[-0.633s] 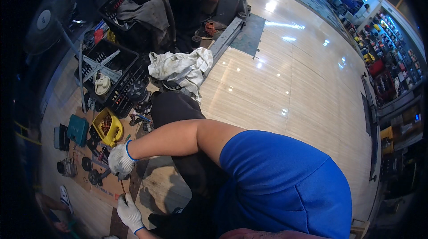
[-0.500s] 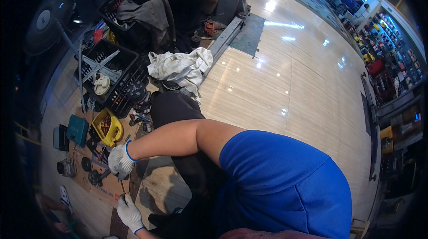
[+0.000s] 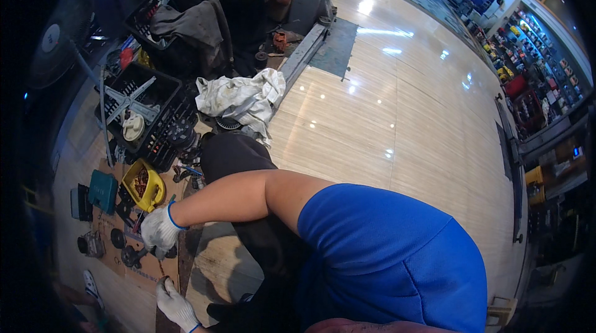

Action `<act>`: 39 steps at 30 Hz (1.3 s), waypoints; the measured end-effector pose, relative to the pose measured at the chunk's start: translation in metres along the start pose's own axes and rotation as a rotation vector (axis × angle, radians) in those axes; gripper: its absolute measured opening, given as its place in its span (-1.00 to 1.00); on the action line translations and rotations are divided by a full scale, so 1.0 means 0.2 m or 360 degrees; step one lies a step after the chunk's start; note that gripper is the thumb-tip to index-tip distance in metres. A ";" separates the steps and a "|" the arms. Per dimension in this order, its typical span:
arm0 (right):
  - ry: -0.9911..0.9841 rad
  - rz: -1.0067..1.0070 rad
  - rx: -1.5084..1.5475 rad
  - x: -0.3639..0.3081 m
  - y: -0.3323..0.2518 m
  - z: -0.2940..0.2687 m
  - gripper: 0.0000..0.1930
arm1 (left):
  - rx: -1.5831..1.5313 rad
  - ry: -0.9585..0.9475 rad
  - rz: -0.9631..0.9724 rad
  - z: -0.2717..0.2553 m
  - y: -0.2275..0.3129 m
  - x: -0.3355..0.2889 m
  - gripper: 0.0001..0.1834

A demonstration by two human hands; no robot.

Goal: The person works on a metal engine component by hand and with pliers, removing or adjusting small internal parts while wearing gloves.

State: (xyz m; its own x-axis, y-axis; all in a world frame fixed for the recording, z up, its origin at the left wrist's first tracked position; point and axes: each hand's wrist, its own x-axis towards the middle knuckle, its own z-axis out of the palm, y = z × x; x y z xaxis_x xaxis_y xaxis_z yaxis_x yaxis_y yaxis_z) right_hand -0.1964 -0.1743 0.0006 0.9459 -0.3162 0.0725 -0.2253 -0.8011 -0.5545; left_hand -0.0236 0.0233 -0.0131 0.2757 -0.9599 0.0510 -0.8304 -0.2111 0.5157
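Note:
Both my hands wear white knit gloves with blue cuffs, and they work close together over the cardboard (image 3: 144,272) at the left. A thin reddish-brown piece (image 3: 162,268) spans the small gap between them; its exact kind is too small to make out. My left hand (image 3: 177,305), the lower one, pinches its near end between thumb and fingers. Just above, my right hand (image 3: 159,231) is closed with its fingers curled downward, and what it grips is hidden. Beside the right hand lies a dark metal part with a shaft (image 3: 131,256).
A cut-open yellow jug (image 3: 151,195) holds copper-coloured pieces. Teal case (image 3: 102,191), metal housing (image 3: 90,244) and black ring (image 3: 118,238) lie around it. Farther off are black crates (image 3: 169,89), a white cloth (image 3: 239,98) and a fan (image 3: 53,38). Another person's shoe (image 3: 93,286) shows lower left.
The whole view has shifted slightly, moving the surroundings left and a little down at the left side. Both hands stay close together, with the thin piece still between them.

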 end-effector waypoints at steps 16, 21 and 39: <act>-0.0075 -0.0033 0.0003 -0.02 0.05 0.00 -0.55 | 0.0310 0.0044 0.0035 -0.02 0.05 0.01 -0.59; -0.0095 -0.0011 0.0023 -0.04 0.00 -0.04 -0.52 | 0.0327 0.0035 0.0041 -0.04 0.06 0.00 -0.60; 0.0031 0.0019 -0.0118 -0.03 -0.09 0.00 -0.60 | 0.0195 0.0071 0.0076 -0.06 0.05 0.00 -0.61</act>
State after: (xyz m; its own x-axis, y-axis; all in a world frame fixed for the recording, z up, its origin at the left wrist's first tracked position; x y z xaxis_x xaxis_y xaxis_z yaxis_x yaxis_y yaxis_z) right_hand -0.1983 -0.1585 0.0098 0.9385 -0.3351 0.0830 -0.2536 -0.8325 -0.4926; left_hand -0.0262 0.0224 0.0022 0.2533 -0.9608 0.1125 -0.8954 -0.1888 0.4033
